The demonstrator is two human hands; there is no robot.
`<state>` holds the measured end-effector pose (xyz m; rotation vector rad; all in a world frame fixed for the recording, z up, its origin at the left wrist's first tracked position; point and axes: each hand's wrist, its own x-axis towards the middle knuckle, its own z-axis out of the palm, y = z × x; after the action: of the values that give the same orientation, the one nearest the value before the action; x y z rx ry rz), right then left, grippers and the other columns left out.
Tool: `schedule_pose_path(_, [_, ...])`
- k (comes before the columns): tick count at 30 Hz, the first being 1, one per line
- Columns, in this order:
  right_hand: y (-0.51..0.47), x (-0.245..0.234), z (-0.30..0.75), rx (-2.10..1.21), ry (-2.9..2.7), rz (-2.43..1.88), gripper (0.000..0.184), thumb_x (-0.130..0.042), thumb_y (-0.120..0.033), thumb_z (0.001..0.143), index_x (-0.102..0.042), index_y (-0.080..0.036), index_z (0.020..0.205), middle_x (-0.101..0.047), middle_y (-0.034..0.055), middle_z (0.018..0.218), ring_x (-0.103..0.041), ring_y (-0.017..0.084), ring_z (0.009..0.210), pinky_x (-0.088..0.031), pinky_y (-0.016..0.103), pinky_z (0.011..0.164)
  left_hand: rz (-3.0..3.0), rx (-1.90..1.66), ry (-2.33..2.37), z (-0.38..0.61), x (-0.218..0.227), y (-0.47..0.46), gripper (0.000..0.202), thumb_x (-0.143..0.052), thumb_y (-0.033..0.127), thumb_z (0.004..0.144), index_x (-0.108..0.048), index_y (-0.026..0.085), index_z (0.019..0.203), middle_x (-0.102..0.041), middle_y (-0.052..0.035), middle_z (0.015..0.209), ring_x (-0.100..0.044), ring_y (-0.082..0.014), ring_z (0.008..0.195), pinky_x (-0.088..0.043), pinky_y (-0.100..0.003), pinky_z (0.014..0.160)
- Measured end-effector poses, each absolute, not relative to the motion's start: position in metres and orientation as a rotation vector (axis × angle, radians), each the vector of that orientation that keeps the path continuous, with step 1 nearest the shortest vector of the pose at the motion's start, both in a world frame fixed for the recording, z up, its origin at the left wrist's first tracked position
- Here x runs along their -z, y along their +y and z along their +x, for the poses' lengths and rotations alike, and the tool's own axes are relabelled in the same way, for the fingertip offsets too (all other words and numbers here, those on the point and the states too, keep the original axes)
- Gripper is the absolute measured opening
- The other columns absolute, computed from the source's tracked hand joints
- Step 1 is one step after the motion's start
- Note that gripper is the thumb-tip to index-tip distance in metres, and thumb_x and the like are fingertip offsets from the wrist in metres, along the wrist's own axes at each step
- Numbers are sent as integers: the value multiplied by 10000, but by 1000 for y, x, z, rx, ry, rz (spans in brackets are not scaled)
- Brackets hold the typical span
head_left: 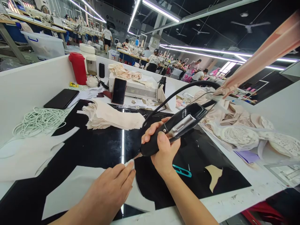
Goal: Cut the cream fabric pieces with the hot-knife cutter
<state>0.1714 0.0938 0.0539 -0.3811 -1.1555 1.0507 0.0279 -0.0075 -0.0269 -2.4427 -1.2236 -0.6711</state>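
My right hand [164,150] is wrapped round a black corded hand tool [173,128] with a long silver lever on its side. The tool tilts down to the left, its narrow metal tip meeting the fabric edge by my left fingertips. Its upper end is tied to a stretched peach fabric strap [262,56]. My left hand [112,184], fingers close together, grips and presses the edge of a white cut fabric piece [67,187]. That piece lies on the black mat [98,150], partly under my left hand and forearm. The tip's exact contact is too small to make out.
A fabric stack [112,115] lies beyond my hands. Pale cord [39,122] and more cut fabric [28,153] are left. A teal thread snipper [182,171] and beige scrap [214,176] lie right, near lace bra pieces [241,134]. A phone [119,91] leans on a white box [140,89].
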Motion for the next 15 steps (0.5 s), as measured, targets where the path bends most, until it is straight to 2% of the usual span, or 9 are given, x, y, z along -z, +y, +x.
schedule_pose_path(9, [93,-51,168,-1045,-1168,-416,300,-781,-324,896,-567,-279,1101,-649,-59,833,-624,94,582,-565,261,545,-2446,665,-1224,28,28,-7,408,-330,140,1109,-730,149,1184,-752,-48,1258,-616,-215,1006,-385,-375,776])
schedule_pose_path(15, [90,-56,167,-1071,-1156,-374,312,-786,-362,895,-577,-277,1110,-654,-60,807,-621,97,582,-559,257,542,-2437,664,-1209,28,29,-10,390,-358,101,1078,-732,136,1184,-753,-49,1247,-606,-226,1011,-383,-383,777])
